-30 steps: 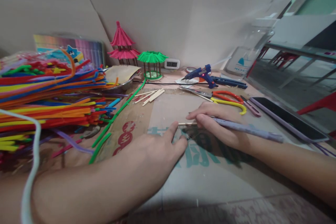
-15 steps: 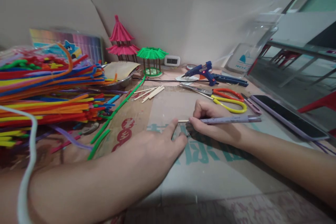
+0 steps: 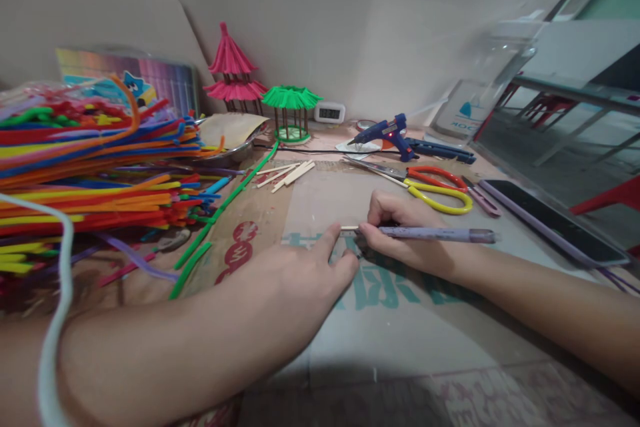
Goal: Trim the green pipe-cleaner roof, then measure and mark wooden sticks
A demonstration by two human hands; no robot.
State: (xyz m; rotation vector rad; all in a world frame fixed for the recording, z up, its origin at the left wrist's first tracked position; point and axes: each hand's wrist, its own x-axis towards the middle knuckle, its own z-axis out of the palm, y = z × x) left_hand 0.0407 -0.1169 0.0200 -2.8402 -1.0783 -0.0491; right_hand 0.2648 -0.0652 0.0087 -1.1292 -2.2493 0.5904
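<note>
My right hand [image 3: 400, 225] is closed round a lilac pen [image 3: 440, 234], its tip end hidden by the fingers. From those fingers a short, pale wooden stick [image 3: 349, 228] reaches left to the index fingertip of my left hand [image 3: 310, 263]. That fingertip touches the stick's left end, while the thumb stands apart from the index finger. Both hands rest on a cardboard sheet [image 3: 360, 353] with green printing. Several similar wooden sticks [image 3: 299, 177] lie loose farther back.
Bundles of coloured pipe cleaners [image 3: 100, 153] fill the left. Behind are a pink model tower [image 3: 233, 67], a green-roofed model pavilion [image 3: 291, 100], a small digital clock [image 3: 330, 112] and a blue glue gun [image 3: 385, 133]. Scissors [image 3: 440, 199] and a phone [image 3: 550, 220] lie right.
Both hands keep nearly the same pose around the stick and pen. The pen's rear end sits slightly lower, and the whole view has shifted a little.
</note>
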